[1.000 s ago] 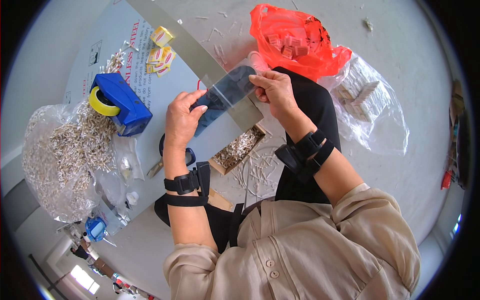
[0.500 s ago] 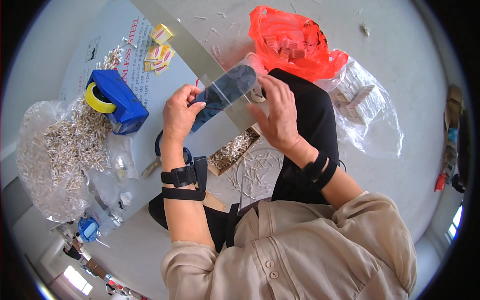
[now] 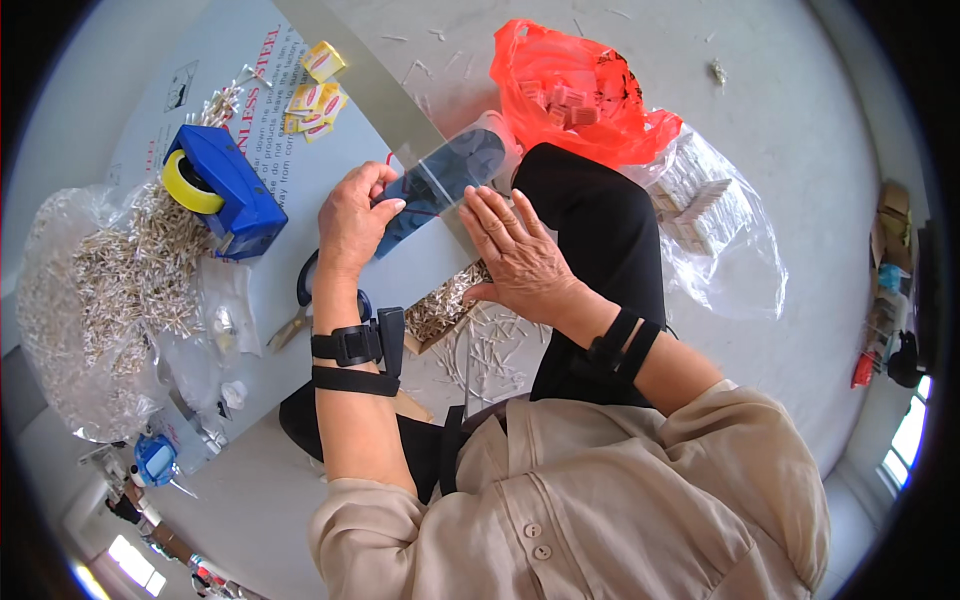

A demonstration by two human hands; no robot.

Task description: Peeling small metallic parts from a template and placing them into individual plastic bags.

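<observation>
A blue see-through plastic piece with a rounded, clearer far end lies slantwise across the table's right edge. The thumb and fingers of my left hand pinch its left edge. My right hand is spread with fingers stretched out, its fingertips at the plastic's right edge; whether they touch it I cannot tell. Below that hand, an open cardboard box holds many short thin sticks like cotton swabs. Scissors lie beside my left forearm, which partly hides them.
On the table are a blue tape dispenser, yellow packets and a clear bag with a heap of swabs. An orange-red bag with pink packs and a clear bag of white packs lie on the floor. Loose sticks are scattered below.
My right hand has come off the far end of the plastic, moved down and left, and stretched its fingers out. My left hand keeps its pinch. The whole view has shifted slightly.
</observation>
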